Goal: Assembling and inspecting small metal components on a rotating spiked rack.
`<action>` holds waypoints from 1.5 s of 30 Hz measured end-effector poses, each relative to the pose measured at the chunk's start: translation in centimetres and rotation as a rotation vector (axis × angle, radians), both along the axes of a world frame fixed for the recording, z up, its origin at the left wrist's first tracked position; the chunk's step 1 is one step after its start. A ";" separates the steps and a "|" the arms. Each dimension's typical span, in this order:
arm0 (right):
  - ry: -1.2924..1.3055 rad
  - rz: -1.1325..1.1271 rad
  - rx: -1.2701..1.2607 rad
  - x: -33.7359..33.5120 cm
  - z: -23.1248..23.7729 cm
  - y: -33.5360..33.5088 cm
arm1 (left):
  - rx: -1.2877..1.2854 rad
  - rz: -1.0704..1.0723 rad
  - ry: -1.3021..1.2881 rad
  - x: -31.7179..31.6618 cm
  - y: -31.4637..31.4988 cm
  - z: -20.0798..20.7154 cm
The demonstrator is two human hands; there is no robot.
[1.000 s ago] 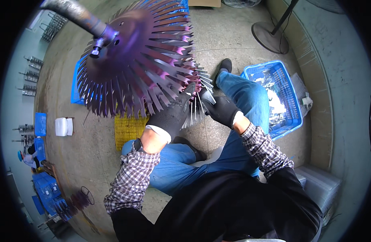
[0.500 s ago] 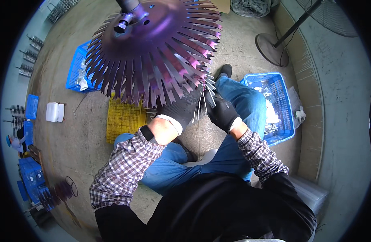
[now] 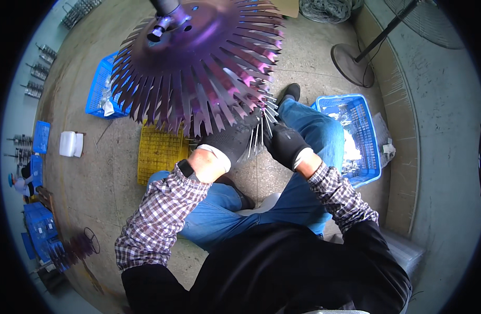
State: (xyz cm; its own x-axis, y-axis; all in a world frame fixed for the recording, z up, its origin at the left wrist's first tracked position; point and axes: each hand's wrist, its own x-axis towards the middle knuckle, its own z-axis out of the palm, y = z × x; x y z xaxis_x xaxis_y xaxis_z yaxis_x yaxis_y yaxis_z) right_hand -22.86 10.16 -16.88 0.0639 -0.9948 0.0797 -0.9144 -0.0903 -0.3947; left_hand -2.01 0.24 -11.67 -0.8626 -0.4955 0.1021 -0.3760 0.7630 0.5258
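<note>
Right in front of us, up top and left of centre, we have the big purple toothed metal disc [image 3: 209,47], hanging tilted on a dark shaft [image 3: 164,6] with a bolt [image 3: 156,35] at its hub. We follow its forked teeth down to the lower right edge, and there's a fan of thin metal strips [image 3: 262,132], spread between two dark gloves! The left hand [image 3: 225,138] reaches up under the rim, its fingers partly hidden by the teeth; we can't tell whether they're closed on anything. Across from it, the right hand [image 3: 286,145] has bent fingers right by the strips, but whether it's gripping one, we can't make out.

Out we go: below the disc, a yellow crate [image 3: 159,149] on the floor, and left of that a blue crate [image 3: 98,86] partly behind the teeth. Over on the right, beside the jeans-clad knee [image 3: 324,138], we spot a blue basket [image 3: 368,131] holding shiny pieces [image 3: 351,152]. Beyond it, near the wall, stands a fan [image 3: 350,63].
</note>
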 end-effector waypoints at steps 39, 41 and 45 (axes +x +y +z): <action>0.155 -0.843 0.415 -37.3 -24.7 23.4 | -0.350 0.199 -0.203 -1.4 0.7 2.6; 0.023 -0.891 0.341 -37.7 -23.1 24.4 | -0.335 0.200 -0.197 -1.6 0.8 2.9; -0.304 -1.046 0.216 -37.4 -18.2 26.0 | -0.315 0.180 -0.141 -1.9 0.8 3.2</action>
State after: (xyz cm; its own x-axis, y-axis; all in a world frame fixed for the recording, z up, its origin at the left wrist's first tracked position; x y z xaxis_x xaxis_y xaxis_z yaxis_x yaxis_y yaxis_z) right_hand -60.23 36.16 -35.06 -0.8079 -0.5416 -0.2324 -0.3619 0.7671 -0.5297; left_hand -3.92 1.02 -8.44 -0.7815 -0.6031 0.1598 -0.5702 0.7943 0.2097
